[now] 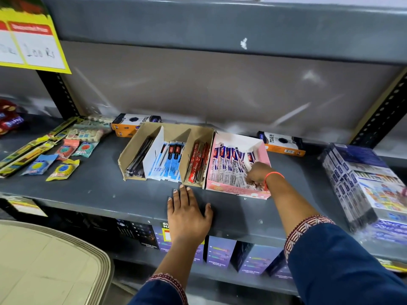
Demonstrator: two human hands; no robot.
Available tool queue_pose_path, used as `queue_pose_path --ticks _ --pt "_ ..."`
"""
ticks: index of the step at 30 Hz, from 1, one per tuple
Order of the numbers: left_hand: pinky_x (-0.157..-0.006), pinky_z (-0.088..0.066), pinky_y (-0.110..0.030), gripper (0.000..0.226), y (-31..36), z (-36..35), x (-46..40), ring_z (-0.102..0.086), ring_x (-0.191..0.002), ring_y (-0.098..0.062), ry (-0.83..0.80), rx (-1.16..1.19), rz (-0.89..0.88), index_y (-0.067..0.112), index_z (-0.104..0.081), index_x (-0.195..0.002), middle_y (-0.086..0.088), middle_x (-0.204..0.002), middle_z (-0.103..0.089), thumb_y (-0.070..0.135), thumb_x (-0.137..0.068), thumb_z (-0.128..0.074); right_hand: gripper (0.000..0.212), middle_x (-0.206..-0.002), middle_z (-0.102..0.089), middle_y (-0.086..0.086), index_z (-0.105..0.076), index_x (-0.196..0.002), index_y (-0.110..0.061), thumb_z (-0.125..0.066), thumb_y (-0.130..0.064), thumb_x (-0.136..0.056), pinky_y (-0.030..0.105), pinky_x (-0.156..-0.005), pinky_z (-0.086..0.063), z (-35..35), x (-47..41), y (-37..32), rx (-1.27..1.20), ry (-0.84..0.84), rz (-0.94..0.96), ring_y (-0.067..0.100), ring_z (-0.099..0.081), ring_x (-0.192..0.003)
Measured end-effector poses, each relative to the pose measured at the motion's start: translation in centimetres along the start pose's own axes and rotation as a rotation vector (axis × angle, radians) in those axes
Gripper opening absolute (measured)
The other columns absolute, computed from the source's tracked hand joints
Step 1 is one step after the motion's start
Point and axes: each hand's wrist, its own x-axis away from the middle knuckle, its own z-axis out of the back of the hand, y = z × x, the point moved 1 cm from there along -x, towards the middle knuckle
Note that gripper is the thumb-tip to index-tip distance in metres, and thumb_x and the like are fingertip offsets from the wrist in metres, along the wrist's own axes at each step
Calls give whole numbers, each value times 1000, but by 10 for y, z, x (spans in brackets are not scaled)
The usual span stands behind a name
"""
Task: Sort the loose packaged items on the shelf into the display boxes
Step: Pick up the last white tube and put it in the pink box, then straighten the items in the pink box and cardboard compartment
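On the grey shelf [99,190] stand several open display boxes side by side. A brown box [132,148] holds dark pens, a white section [167,161] holds blue packets, a brown box [198,161] holds red packets, and a pink box [240,190] holds white and blue pen packets. My right hand [256,173] is inside the pink box at its right front, fingers curled down among the packets; whether it grips one is hidden. My left hand [187,214] lies flat and spread on the bare shelf in front of the boxes.
Loose coloured packets [63,157] and long yellow-green packs [28,150] lie at the shelf's left. Two black-and-orange boxes [134,124] [282,142] sit at the back. A large stack of packs [363,183] stands at the right. A beige plastic surface [44,260] is below left.
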Motion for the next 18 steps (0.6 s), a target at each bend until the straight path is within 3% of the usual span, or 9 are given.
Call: queue_pose_path --ticks 11,15,18 --pt "-117 -4 -41 76 0 0 0 -10 -143 -28 0 -17 -3 6 -12 -145 -14 -155 -16 53 -88 -29 29 -52 -46 9 -44 -53 -4 -50 4 -81 23 -43 -33 14 8 1 -330 73 -29 18 -38 -43" --pt "-117 -5 -41 76 0 -1 0 -10 -143 -28 -1 -23 -4 7 -12 -145 -14 -155 -16 53 -88 -28 11 -53 -50 10 -52 -78 1 -45 7 -83 16 -30 -34 18 11 7 -502 155 -69 12 -42 -24" --pt "-117 -4 -41 76 0 -2 -1 -10 -143 -28 -2 -22 -7 6 -11 -145 -13 -155 -16 54 -88 -28 10 -51 -53 10 -56 -83 3 -47 9 -83 20 -34 -37 15 11 10 -606 196 -54 12 -42 -28"
